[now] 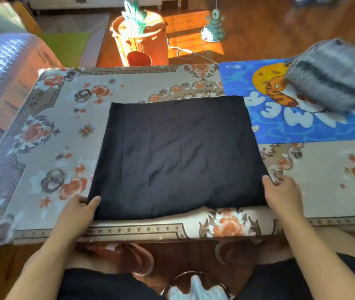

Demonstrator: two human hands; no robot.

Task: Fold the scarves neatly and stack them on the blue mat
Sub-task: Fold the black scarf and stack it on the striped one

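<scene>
Nearest, the left hand (79,210) and right hand (281,192) each pinch a near corner of the black scarf (178,152), fingers curled on its edge. It lies part-folded on the floral worktop (64,131), needing more folds. Beyond, a folded grey scarf (332,83) already sits on the blue mat (280,131).

floral table cover (68,131), orange wooden bucket (144,43), white cable (185,51) on floor

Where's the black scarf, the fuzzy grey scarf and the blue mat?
black scarf (178,152), head view, middle of the cloth
grey scarf (332,76), head view, top fold
blue mat (284,131), head view, bare near edge
</scene>
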